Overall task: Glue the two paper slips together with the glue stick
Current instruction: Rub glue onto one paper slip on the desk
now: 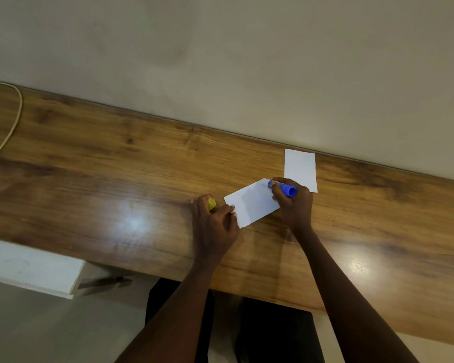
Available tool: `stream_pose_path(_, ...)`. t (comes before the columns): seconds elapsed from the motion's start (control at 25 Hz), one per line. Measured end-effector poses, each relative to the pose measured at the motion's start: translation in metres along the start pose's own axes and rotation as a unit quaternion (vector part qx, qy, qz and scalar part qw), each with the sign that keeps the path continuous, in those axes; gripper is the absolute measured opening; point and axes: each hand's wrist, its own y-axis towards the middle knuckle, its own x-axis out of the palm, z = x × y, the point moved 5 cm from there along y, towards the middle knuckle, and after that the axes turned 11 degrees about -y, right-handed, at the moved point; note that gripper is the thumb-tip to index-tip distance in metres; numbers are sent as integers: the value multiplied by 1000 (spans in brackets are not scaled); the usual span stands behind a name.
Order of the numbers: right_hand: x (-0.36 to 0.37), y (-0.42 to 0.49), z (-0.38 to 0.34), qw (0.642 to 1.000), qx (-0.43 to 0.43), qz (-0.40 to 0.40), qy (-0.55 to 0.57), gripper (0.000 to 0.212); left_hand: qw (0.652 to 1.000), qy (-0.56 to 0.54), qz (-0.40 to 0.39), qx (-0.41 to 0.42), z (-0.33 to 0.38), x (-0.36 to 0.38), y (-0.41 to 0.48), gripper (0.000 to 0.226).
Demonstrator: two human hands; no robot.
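Wooden desk, right hand gripping glue stick on near slip, left hand pinning it, clutching cap

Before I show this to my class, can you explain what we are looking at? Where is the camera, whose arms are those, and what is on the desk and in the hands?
There is no machine here: a person works with bare hands, and the single picture comes from a camera worn on their head, looking down at a wooden desk against a wall. The right hand holds a blue glue stick, its tip on the far corner of a white paper slip. The left hand pins that slip's near corner and holds a yellow cap, probably the glue stick's. A second paper slip lies beyond, near the wall. A pale cable runs along the desk's far left.
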Motion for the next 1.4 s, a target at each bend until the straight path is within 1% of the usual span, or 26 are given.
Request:
stream_pose_path(0.12, 0, 2, 3, 1000, 14, 3, 0, 22, 1000, 2, -5, -7, 0, 1, 1, 23)
stream_pose_path(0.24, -5, -12, -1, 996, 23, 69, 59, 30, 1000, 2, -9, -7, 0, 1, 0, 24)
stream_pose_path(0.28, -3, -19, -5, 994, 15, 86, 61, 32, 1000, 3, -9, -6, 1, 1, 0, 24)
stream_pose_path(0.32, 2, -27, -10, 996, 4, 86, 39, 34, 1000, 4, -9, -5, 1, 1, 1, 24)
stream_pose_path(0.44, 33, -45, -18, 995, -9, 14, -96, 39, 1000, -8, -6, -6, 0, 1, 0, 24)
stream_pose_path(0.52, 48, -50, -21, 982, -25, -24, -185, 44, 1000, -12, -7, -4, -1, 1, -1, 26)
stream_pose_path(0.56, 51, -51, -21, 977, -39, -30, -210, 46, 1000, -11, -7, 0, -1, 1, -1, 28)
stream_pose_path(0.68, 47, -44, -21, 975, -72, -53, -202, 49, 1000, -25, 5, 3, 2, -1, 0, 29)
stream_pose_path(0.72, 44, -39, -21, 976, -77, -77, -189, 51, 999, -32, 13, 1, 3, -2, 0, 28)
stream_pose_path(0.8, 39, -30, -20, 969, -94, -156, -167, 55, 999, -36, 15, 0, 3, -2, 0, 27)
stream_pose_path(0.88, 33, -23, -21, 945, -134, -244, -170, 58, 999, -31, 6, 0, 2, -1, 0, 26)
stream_pose_path(0.92, 30, -20, -22, 931, -158, -276, -179, 58, 1000, -28, 3, -2, 2, -1, 0, 26)
stream_pose_path(1.0, 27, -16, -23, 907, -188, -320, -199, 58, 1000, -19, -2, -7, 2, 1, 1, 25)
stream_pose_path(1.08, 26, -12, -27, 893, -196, -346, -211, 58, 1000, -11, -5, -8, 2, 1, 1, 25)
stream_pose_path(1.12, 26, -12, -28, 892, -198, -348, -208, 57, 1000, -8, -7, -7, 1, 1, 1, 25)
stream_pose_path(1.16, 25, -12, -31, 900, -198, -335, -196, 53, 1000, -4, -9, -6, 1, 1, 1, 25)
stream_pose_path(1.2, 24, -12, -34, 919, -190, -302, -169, 47, 1000, 2, -10, -5, 1, 1, 1, 25)
stream_pose_path(1.28, 19, -14, -39, 967, -136, -205, -63, 33, 1000, 9, -10, -2, 1, 1, 1, 27)
stream_pose_path(1.32, 18, -15, -40, 982, -100, -163, 9, 31, 1000, 11, -10, -3, 0, 1, 1, 28)
stream_pose_path(1.4, 23, -17, -38, 984, -31, -117, 128, 33, 1000, 16, -13, -8, -1, 2, 2, 29)
